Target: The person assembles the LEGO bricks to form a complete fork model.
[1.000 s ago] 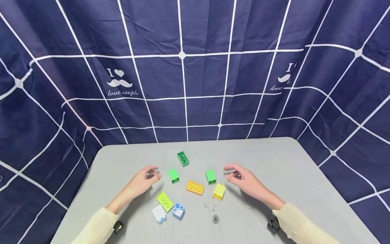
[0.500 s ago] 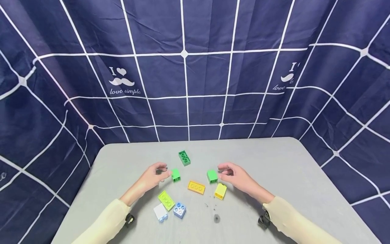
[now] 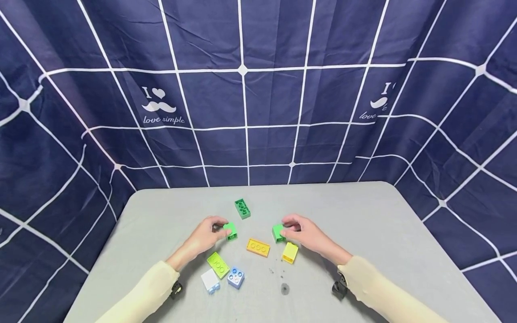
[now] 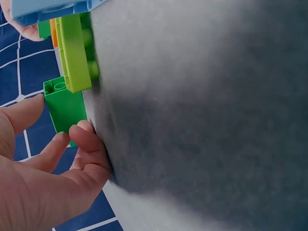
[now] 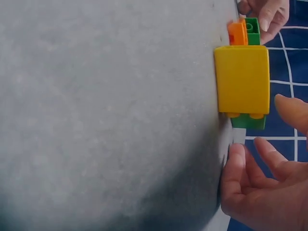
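In the head view my left hand is at a bright green block, thumb on its near side and fingers behind. The left wrist view shows the thumb at one edge of that green block and a fingertip at its lower edge, a light pinch. My right hand reaches round a second green block, its thumb overlapping the block. From the right wrist, gaps show between thumb, fingers and the green block, which a yellow block partly hides. Both green blocks sit on the table.
An orange plate brick lies between the hands. The yellow block stands by the right hand. A lime brick, a white and light-blue block and a blue block lie nearer. A dark green brick is farther back on the grey table.
Both hands have moved inward, the left one rightward and the right one leftward, from beside the green blocks to thumbs overlapping them. The blocks have stayed in place.
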Demonstrator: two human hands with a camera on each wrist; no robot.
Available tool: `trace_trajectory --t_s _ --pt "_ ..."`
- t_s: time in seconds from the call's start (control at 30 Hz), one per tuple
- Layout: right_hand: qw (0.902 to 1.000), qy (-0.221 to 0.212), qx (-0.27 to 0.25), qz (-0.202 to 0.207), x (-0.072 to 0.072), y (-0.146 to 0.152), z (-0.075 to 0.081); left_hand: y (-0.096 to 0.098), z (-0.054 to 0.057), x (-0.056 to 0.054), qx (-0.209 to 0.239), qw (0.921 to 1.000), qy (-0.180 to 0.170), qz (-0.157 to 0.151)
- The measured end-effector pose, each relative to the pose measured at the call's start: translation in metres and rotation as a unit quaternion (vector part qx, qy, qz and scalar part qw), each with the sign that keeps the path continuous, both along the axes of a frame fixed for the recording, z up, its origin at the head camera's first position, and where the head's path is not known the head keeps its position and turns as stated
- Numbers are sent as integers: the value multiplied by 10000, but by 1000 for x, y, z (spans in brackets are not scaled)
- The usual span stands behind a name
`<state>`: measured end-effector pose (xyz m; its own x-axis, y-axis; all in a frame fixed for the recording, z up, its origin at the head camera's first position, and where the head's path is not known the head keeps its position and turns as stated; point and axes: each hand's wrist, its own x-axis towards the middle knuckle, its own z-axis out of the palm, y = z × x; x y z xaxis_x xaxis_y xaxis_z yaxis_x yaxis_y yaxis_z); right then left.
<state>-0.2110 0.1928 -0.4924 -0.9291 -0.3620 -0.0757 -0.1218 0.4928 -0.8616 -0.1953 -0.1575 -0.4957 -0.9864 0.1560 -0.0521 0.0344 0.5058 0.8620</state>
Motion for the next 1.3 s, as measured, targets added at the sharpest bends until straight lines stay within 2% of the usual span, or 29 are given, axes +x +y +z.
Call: trace_trajectory --t_s 0.2,0.33,0.43,0.63,0.8,1.0,1.1,1.3 --pt "9998 195 68 25 -2 -5 -4 0 0 2 30 9999 83 -54" --pt "9995 301 109 51 -3 -7 -4 1 0 2 195 9992 179 -294" --pt "9994 284 188 19 -4 -8 -4 0 1 2 241 9983 218 -474" --pt "9995 197 254 -25 -4 -8 -5 0 3 5 407 9974 105 -593" --pt "9997 58 221 62 -4 -9 -4 0 1 6 459 9974 103 -541" --pt "9992 -90 321 227 -4 -11 0 -6 0 4 327 9981 349 -381" --pt "9987 -151 388 283 -4 -12 2 -10 -1 2 430 9973 467 -355" --pt "9976 -216 432 502 -4 -9 1 -17 -6 -1 499 9974 455 -258"
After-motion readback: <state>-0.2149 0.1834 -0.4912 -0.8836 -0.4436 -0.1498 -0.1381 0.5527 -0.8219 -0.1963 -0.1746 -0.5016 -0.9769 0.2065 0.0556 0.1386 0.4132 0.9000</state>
